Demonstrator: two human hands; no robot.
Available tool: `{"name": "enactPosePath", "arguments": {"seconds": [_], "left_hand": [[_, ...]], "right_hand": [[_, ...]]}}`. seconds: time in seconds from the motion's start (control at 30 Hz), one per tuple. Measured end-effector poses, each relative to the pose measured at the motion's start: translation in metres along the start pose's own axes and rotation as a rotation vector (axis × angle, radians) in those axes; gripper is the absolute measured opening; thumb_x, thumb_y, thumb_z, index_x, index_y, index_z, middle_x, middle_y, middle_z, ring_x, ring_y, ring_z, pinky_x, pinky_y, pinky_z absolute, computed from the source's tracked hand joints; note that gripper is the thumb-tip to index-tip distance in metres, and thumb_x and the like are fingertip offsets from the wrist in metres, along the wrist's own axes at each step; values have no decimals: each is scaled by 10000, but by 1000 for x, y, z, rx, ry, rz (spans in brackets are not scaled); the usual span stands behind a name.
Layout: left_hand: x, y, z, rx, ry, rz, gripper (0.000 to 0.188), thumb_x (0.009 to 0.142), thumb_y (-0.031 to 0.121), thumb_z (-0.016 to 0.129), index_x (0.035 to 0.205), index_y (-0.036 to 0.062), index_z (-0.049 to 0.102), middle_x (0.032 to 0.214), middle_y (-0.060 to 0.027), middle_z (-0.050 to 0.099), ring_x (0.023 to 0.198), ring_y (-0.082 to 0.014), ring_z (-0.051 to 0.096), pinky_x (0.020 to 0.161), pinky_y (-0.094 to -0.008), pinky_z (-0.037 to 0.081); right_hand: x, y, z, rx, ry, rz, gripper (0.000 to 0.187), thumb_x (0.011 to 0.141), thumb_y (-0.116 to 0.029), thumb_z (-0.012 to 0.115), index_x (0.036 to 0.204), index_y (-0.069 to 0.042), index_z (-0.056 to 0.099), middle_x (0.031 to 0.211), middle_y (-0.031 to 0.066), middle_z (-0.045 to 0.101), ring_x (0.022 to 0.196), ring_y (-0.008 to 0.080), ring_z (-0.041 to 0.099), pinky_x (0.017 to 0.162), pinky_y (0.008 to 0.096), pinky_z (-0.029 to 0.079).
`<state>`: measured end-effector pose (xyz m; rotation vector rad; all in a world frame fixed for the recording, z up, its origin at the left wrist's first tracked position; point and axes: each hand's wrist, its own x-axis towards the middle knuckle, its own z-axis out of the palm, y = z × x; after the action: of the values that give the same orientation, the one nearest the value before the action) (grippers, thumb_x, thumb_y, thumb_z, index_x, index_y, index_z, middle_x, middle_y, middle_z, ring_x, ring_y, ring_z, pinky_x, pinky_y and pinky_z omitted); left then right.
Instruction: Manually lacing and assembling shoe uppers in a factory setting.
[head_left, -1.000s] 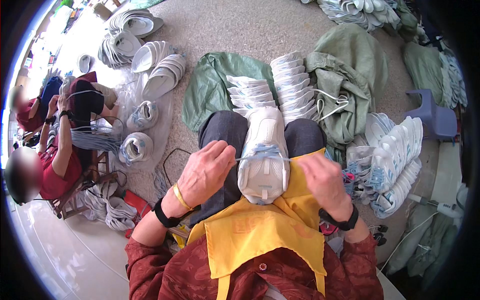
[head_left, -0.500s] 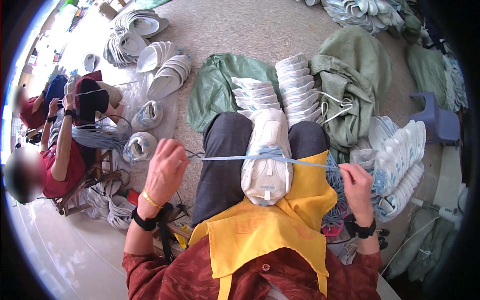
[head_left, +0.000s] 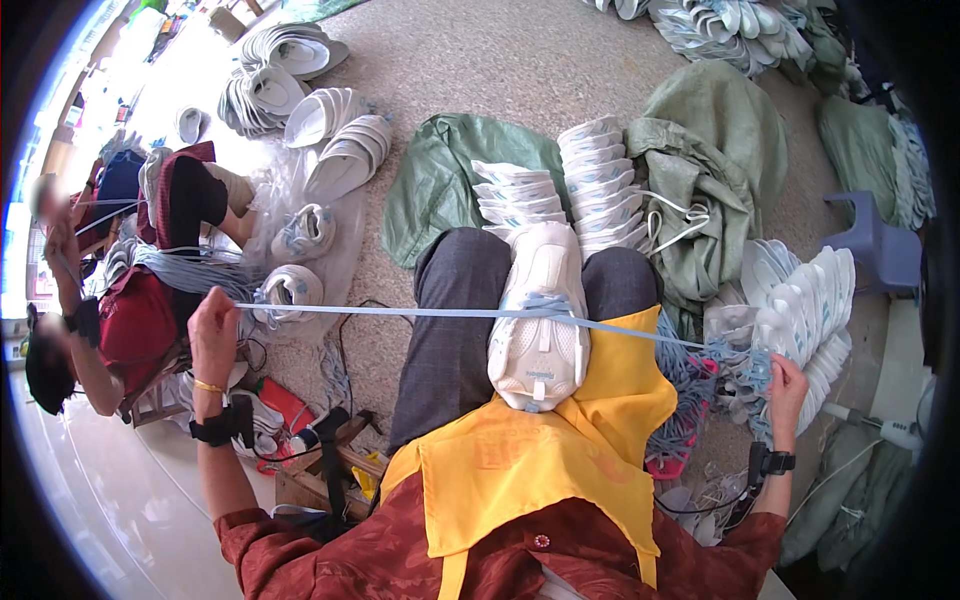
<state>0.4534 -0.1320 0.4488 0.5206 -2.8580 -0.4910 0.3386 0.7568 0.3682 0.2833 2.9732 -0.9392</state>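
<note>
Across my lap lies a white shoe upper (head_left: 541, 330), its toe end toward me, held between my knees above the yellow apron (head_left: 600, 400). A light blue shoelace (head_left: 400, 312) threads through its eyelets and stretches out straight to both sides. My left hand (head_left: 213, 340) pinches one end of the lace, far out to the left. On the right, my right hand (head_left: 787, 395) has closed fingers on the other end, in front of piled shoe uppers. A bundle of blue laces (head_left: 680, 410) hangs beside my right thigh.
Stacked white shoe parts (head_left: 600, 185) stand ahead on a green sack (head_left: 425, 190). More stacks (head_left: 800, 310) are at right near a blue-grey stool (head_left: 875, 245). At left, two people work beside finished-looking shoes (head_left: 290, 290). A wooden stool (head_left: 310, 490) stands by my left elbow.
Both my hands have moved apart, the left further left and the right further right and lower. More lace now stretches out on each side of the shoe upper.
</note>
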Motion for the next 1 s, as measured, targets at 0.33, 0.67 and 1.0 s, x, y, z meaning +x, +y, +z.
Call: {"name": "enactPosePath", "arguments": {"seconds": [0.33,0.67,1.0], "left_hand": [[10,-139,-83,-89,173,-151,88,986,20,629,925,25,564,743,27,485,682,-52,433,610,-247,390],[25,-161,-108,-215,106,-324,122,1009,92,648,903,78,590,684,66,483,570,-22,396,488,-232,306],[62,-66,-65,-103,10,-140,107,907,27,664,870,42,564,703,37,512,628,-39,461,561,-229,372]], "right_hand": [[25,101,-73,-16,122,134,262,1036,-83,602,1249,-52,751,829,30,679,582,71,573,502,234,488],[36,155,-102,-34,161,120,291,1018,-50,602,1276,-47,738,831,36,672,651,92,612,565,252,538],[33,134,-64,-5,-90,352,110,996,-85,641,995,8,699,793,51,685,536,121,627,469,269,525]]}}
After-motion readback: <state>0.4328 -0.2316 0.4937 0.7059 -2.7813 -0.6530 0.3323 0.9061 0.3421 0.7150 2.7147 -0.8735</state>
